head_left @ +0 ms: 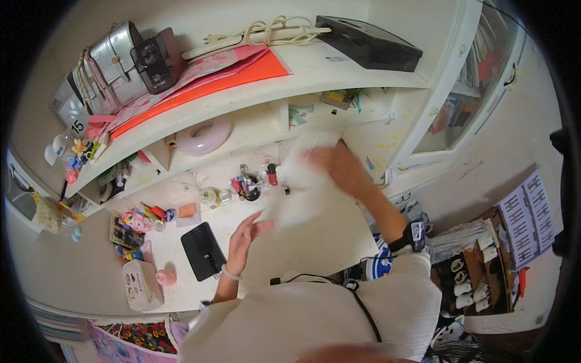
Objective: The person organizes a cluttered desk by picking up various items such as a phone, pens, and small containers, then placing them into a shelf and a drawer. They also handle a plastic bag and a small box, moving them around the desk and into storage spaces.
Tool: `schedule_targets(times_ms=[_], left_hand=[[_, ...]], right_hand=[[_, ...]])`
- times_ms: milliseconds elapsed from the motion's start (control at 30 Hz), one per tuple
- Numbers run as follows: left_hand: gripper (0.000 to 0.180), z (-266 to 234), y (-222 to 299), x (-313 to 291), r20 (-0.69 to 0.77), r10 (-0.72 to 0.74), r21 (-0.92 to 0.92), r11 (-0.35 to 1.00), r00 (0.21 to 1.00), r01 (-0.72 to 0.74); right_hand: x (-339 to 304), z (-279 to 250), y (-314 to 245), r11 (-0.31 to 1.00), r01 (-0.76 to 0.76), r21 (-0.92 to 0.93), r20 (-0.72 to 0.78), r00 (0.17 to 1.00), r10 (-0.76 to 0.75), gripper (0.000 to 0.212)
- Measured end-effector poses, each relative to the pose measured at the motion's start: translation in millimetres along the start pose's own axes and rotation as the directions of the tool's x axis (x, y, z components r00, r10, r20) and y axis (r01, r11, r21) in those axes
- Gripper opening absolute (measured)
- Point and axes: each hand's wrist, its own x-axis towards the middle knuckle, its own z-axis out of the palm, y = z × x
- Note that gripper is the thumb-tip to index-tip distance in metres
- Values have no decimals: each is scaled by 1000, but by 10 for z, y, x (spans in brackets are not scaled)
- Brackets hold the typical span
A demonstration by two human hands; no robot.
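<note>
White and thin, a blurry sheet [299, 181] is held up over the white desk [321, 248], at the very middle of the clock. It cannot be told if it is made of paper or plastic. Its top part is gripped by the right hand [336, 168], at 2 o'clock, with the fingers bent in and closed on it. The left hand [245, 238] is seen between 7 and 8 o'clock, with its fingertips pointed up close to the sheet's lower left edge. Its fingers look loosely stretched, but it cannot be told how far open they are, or if the edge is pinched. A black watch [417, 236] is worn on the right wrist, and a pale bracelet [230, 273] on the left.

At 8 o'clock, just beside the left hand, a flat black slab [192, 244] is laid on the desk. Farther out that way, a small pink round thing [165, 277] is set next to a white box [142, 285]. Little bottles and a red tube [272, 175] are stood at 9 o'clock, near the sheet. On the shelves, a pink ring [216, 138] and a shiny silver bag [115, 60] are kept at 10 o'clock. A black box [369, 45] is placed at 1 o'clock. Shoes [463, 300] are lined up on a rack at 4 o'clock.
</note>
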Motion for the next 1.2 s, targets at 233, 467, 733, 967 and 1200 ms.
schedule_targets(times_ms=[233, 467, 733, 967, 1200], left_hand=[[84, 604, -193, 694, 412, -30, -897, 165, 911, 411], [48, 754, -301, 753, 75, -273, -893, 409, 959, 186], [64, 581, -229, 676, -140, -182, -853, 522, 973, -25], [71, 506, -304, 593, -275, -198, -825, 552, 941, -125], [69, 494, -455, 496, -340, -285, -803, 584, 896, -119]], right_hand=[[-203, 8, -610, 939, 318, 131, 65, 942, -328, 42], [-524, -153, -63, 946, 129, 298, 40, 988, -148, 52], [251, 159, 748, 864, -255, 433, -274, 876, 396, 42], [549, 453, 935, 903, -299, 307, -282, 878, 387, 38], [797, 542, 1421, 870, -397, 293, 87, 917, 390, 46]])
